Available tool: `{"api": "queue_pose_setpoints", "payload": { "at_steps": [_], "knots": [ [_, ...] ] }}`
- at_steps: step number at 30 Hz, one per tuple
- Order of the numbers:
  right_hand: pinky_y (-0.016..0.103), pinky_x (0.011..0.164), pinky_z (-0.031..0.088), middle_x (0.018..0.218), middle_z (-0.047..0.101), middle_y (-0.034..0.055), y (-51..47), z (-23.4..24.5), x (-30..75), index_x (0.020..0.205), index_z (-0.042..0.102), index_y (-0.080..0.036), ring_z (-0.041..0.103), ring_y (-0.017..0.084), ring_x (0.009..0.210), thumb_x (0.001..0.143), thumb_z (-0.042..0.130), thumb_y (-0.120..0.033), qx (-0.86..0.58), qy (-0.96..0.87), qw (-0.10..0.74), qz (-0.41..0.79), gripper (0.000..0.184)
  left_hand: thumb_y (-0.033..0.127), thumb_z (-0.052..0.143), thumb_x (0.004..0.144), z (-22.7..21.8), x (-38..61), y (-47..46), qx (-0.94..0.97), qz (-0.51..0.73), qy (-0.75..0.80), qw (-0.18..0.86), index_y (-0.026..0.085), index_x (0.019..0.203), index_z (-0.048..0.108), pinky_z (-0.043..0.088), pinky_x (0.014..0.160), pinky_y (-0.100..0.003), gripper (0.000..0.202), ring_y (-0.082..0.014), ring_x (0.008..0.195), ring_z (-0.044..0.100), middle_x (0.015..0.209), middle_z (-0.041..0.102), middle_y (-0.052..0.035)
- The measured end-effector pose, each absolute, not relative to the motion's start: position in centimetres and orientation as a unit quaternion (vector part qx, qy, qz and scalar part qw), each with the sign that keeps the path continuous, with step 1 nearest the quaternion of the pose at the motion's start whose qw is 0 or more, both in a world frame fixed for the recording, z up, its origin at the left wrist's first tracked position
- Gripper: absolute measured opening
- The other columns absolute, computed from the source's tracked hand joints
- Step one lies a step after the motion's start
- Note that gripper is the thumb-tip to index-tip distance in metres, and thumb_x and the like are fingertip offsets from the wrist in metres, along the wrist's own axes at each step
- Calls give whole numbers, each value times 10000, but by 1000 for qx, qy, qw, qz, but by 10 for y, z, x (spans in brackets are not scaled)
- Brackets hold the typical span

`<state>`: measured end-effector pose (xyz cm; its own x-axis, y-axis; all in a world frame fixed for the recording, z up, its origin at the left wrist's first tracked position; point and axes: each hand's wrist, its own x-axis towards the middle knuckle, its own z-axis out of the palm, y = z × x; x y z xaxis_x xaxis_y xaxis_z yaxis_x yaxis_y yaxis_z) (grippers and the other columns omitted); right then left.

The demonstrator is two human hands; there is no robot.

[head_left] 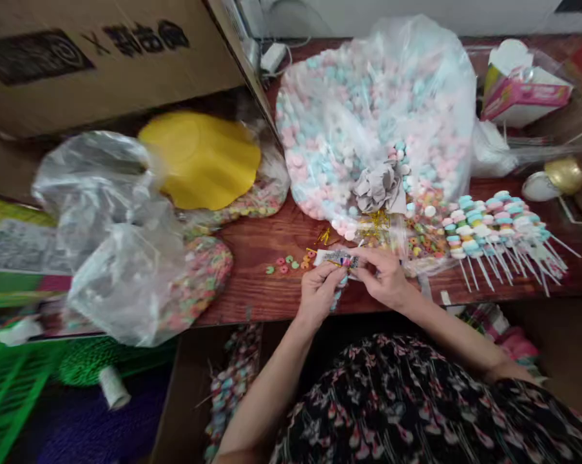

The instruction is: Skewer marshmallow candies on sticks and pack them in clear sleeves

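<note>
My left hand point(318, 295) and my right hand point(380, 277) meet over the wooden tabletop point(252, 270), both pinching a small clear wrapper point(336, 259) with a silver and pink print. A stick of pastel candy beads point(339, 296) hangs below it, partly hidden by my fingers. Gold twist ties point(375, 222) lie just beyond my right hand. A row of finished pastel candy skewers point(494, 235) fans out to the right. A few loose candy rings point(285, 264) sit left of my hands.
A large clear bag of pink and blue candy point(372, 116) fills the back of the table. Left of it are bags of colored cereal rings point(201, 280), a yellow disc point(198, 160), and a cardboard box point(102, 61). A green crate point(10, 399) stands low left.
</note>
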<state>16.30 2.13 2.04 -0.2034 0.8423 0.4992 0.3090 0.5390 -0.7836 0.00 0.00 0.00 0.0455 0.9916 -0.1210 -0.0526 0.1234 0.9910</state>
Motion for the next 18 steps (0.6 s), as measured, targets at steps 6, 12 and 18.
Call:
{"api": "queue_pose_setpoints", "payload": {
  "at_steps": [6,12,18],
  "knots": [
    [229,600,388,648,551,-26,12,15,169,721,601,-168,477,96,609,820,610,-253,-447,-620,447,464,130,321,639,841,17,3,5,576,481,474,461,149,612,650,379,555,-224,286,-93,568,454,591,526,7],
    [209,560,344,627,477,-48,32,30,192,740,557,-157,418,85,583,832,565,-311,-330,-676,248,610,179,334,683,787,37,1,5,554,382,426,605,133,597,670,369,495,-214,277,-86,510,472,564,574,-9],
    [291,671,359,732,555,38,24,57,208,751,551,-153,443,144,699,864,412,-112,-104,-950,192,224,184,309,778,603,30,-2,0,363,151,372,841,89,635,703,355,358,-178,235,-92,373,518,525,655,-51]
  ]
}}
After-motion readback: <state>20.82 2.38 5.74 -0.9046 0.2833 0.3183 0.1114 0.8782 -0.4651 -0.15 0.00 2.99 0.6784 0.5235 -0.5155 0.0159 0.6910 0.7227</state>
